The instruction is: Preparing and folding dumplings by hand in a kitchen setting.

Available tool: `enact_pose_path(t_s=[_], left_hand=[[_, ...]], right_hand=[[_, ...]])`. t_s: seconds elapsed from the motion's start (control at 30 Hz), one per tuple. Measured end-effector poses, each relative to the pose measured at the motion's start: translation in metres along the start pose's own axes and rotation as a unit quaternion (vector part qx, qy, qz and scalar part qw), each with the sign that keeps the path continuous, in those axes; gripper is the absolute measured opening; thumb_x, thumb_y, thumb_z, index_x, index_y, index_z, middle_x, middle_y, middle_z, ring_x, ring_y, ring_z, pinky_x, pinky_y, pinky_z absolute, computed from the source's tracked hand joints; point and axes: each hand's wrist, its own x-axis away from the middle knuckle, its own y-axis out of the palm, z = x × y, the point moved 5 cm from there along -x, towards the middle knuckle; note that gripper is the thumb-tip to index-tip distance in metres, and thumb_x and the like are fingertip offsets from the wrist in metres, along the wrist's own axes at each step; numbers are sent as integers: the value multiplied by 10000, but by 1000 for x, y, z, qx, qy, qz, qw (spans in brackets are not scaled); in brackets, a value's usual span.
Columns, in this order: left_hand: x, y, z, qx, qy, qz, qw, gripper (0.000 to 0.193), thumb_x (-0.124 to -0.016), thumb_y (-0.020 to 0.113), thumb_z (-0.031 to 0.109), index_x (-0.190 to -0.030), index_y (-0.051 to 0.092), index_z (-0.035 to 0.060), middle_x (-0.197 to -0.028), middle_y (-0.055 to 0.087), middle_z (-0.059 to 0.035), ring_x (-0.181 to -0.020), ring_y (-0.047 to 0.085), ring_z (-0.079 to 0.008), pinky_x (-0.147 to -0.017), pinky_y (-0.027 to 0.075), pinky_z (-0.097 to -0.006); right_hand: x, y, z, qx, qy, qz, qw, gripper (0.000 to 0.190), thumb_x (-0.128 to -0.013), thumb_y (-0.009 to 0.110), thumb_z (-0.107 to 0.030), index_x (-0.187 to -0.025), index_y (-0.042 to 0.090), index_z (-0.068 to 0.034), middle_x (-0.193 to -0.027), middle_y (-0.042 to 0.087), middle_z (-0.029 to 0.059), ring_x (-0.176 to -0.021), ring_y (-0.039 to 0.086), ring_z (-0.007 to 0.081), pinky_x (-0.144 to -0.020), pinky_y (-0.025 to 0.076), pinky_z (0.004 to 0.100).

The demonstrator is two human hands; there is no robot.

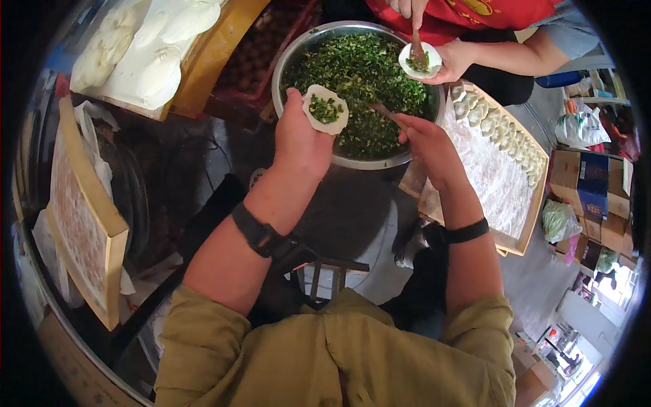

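Observation:
On the palm and fingers of my left hand rests a round, pale dough wrapper with a small heap of chopped green filling in its middle. My right hand grips the handle of a wooden spatula, whose tip is down in the filling of a large steel bowl. The bowl holds finely chopped greens with yellow bits. My left hand is above the bowl's near left rim, my right above its near right rim.
Across the bowl, a person's hand holds another filled wrapper under a spatula. To the right, a floured wooden tray bears rows of folded dumplings. Dough pieces lie on a board at upper left. A floured tray leans at left.

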Motion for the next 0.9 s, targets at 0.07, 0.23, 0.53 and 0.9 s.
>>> enact_pose_path(t_s=[0.07,0.23,0.53,0.9], left_hand=[[1,3,-2,18,-10,-14,1000,453,-1086,302,379,-1320,487,37,-1301,573,-109,-1197,564,-268,-1036,457,-430],[7,11,-6,13,-29,-23,999,536,-1080,253,446,-1321,483,25,-1315,564,-119,-1224,547,-262,-1048,437,-424],[14,18,-10,17,-55,-46,997,707,-1041,274,555,-1372,413,-54,-1397,495,-187,-1301,466,-328,-1127,341,-471],[13,12,1,30,-55,-12,998,671,-1051,252,541,-1316,483,-31,-1299,573,-159,-1215,535,-299,-1084,398,-434]], right_hand=[[10,2,-7,-5,-13,8,1000,382,-970,501,-107,-1331,588,-20,-896,601,-54,-661,434,16,-596,346,165],[28,13,-21,114,-115,21,987,382,-971,493,-54,-1342,583,-39,-909,601,-40,-738,508,58,-656,428,220],[49,48,-23,412,-348,76,839,492,-818,554,27,-1293,579,-99,-949,583,126,-810,628,347,-687,521,438],[58,64,-38,496,-328,38,803,524,-791,586,2,-1300,582,-122,-920,562,96,-769,634,321,-645,537,425]])
